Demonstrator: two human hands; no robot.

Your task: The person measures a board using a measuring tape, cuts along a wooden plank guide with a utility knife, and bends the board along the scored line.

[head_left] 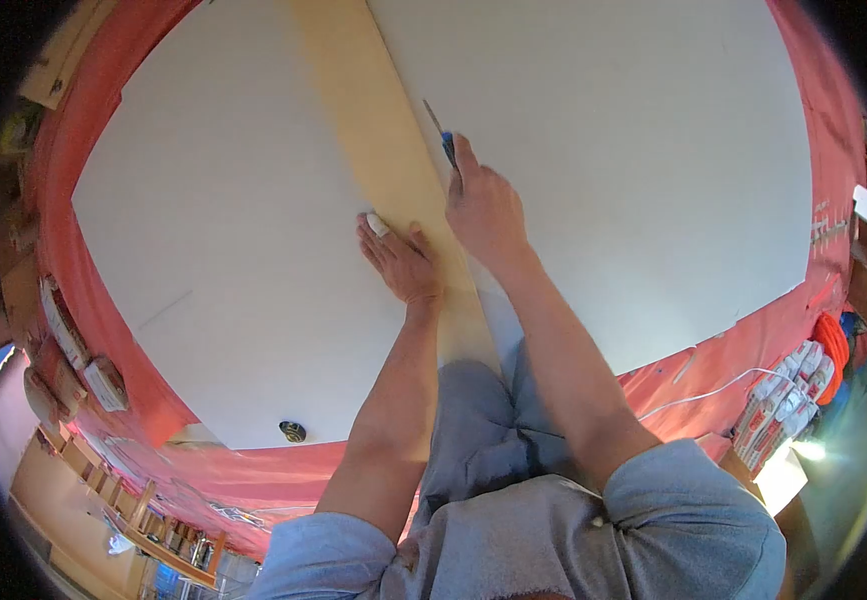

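Observation:
My left hand (pixel 400 262) lies flat with its fingers stretched out, its tip end on the white sheet and its thumb side against a long pale wooden board (pixel 378 125). A white wrapping covers one fingertip. My right hand (pixel 488 205) is closed around a blue-handled knife (pixel 447 145), whose thin blade points up and away from me. It is just right of the board's right edge; whether the blade touches the sheet I cannot tell. Beneath everything spreads a large white sheet (pixel 633 180), on both sides of the board.
A small black round object (pixel 292 431) sits at the sheet's near left edge. Red covering (pixel 293 465) surrounds the sheet. Wrapped packs (pixel 778 405), an orange coil (pixel 833 350) and a white cable (pixel 703 392) are at right. Wooden shelving (pixel 158 530) stands lower left.

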